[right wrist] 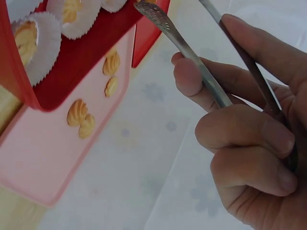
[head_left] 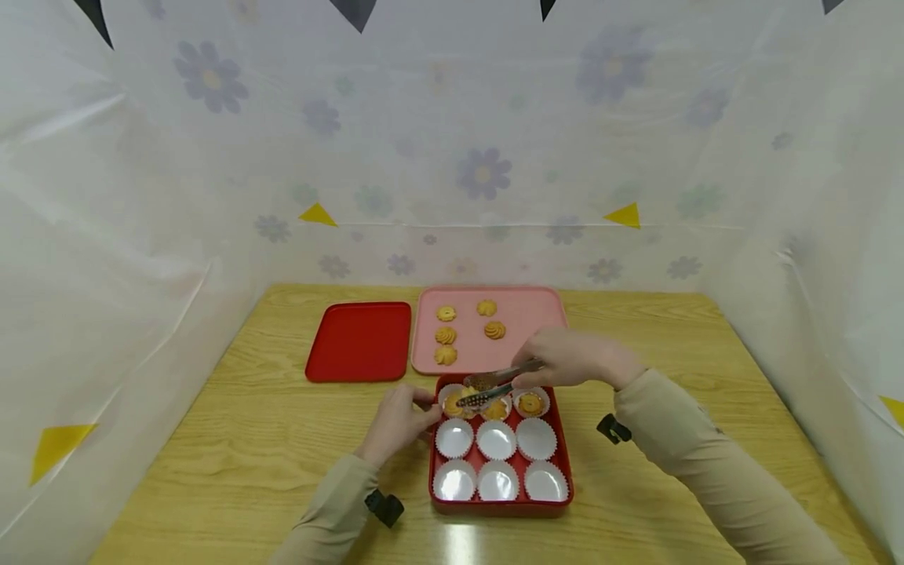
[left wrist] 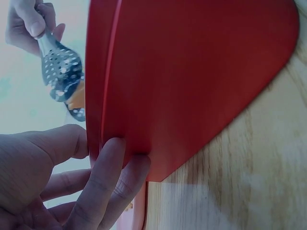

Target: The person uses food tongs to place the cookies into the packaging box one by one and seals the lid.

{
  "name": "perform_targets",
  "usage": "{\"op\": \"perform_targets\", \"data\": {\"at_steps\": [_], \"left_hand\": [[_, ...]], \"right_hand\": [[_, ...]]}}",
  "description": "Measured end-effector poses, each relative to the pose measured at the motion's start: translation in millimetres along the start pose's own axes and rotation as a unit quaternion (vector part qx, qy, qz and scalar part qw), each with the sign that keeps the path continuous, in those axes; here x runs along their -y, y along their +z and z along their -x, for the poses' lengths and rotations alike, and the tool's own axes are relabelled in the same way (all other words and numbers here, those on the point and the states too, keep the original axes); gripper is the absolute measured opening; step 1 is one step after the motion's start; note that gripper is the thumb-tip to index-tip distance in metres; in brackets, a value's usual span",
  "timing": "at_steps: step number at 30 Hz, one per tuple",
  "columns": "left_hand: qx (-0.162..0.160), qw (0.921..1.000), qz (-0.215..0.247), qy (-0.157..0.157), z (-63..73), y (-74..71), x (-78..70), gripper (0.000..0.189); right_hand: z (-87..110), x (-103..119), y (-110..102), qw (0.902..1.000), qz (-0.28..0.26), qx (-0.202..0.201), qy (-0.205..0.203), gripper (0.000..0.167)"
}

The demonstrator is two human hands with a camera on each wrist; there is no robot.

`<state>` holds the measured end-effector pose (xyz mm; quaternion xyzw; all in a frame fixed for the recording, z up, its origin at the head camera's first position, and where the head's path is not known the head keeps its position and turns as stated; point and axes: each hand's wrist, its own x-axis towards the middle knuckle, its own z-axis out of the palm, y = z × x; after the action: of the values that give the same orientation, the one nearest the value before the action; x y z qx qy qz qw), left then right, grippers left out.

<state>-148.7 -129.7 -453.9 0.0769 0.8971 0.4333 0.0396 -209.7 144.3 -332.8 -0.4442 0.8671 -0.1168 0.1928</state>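
My right hand (head_left: 565,359) grips metal tongs (right wrist: 206,72) with perforated ends, its fingers curled round the arms. At the back of a red box (head_left: 501,508), the tongs' ends overlap the paper cups, with a piece of golden cookie (left wrist: 76,97) showing between them in the left wrist view. My left hand (head_left: 399,424) holds the box at its back left corner, thumb at the rim and fingers (left wrist: 108,165) against the outer wall. White fluted cups line the box in three rows. Cookies sit in the back row, including one at the right (head_left: 530,404); the middle and front cups (head_left: 497,439) are bare.
Behind the box, a pink tray (head_left: 530,314) carries several piped cookies (head_left: 446,335). A flat red tray (head_left: 360,341) lies to its left. All stand on a wooden table (head_left: 282,439), enclosed by pale flowered sheeting (head_left: 424,157) at the back and sides.
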Motion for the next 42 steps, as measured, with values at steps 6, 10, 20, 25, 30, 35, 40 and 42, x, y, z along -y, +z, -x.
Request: {"op": "perform_targets", "data": {"at_steps": [6,10,20,25,30,35,40,42], "left_hand": [[-0.001,1.0,0.001,0.0,0.2,0.2,1.3,0.014],[0.003,1.0,0.009,0.0,0.2,0.4,1.5,0.015],[0.002,1.0,-0.001,0.001,-0.9,-0.1,1.1,0.012],[0.003,1.0,0.0,0.007,-1.3,-0.2,1.6,0.012],[0.003,1.0,0.001,0.008,-1.5,0.0,2.6,0.013],[0.0,0.9999,-0.003,0.011,-1.5,-0.1,2.8,0.013],[-0.007,0.9998,-0.011,0.014,-0.7,-0.2,3.0,0.011],[-0.009,0.9997,-0.014,0.017,-0.6,-0.2,3.2,0.011]], "right_hand": [[-10.1,11,10,0.9998,-0.006,0.02,0.002,0.02],[-14.3,16,13,0.9996,0.007,0.027,0.011,0.021],[-24.2,28,13,0.9971,0.061,0.041,0.023,0.021],[-29.0,36,14,0.9949,0.073,0.053,0.044,0.017],[-32.0,42,15,0.9937,0.071,0.06,0.063,0.014],[-34.6,48,16,0.9924,0.077,0.059,0.075,0.014],[-37.6,52,18,0.9906,0.099,0.059,0.074,0.014],[-38.7,53,19,0.9904,0.103,0.058,0.072,0.015]]}}
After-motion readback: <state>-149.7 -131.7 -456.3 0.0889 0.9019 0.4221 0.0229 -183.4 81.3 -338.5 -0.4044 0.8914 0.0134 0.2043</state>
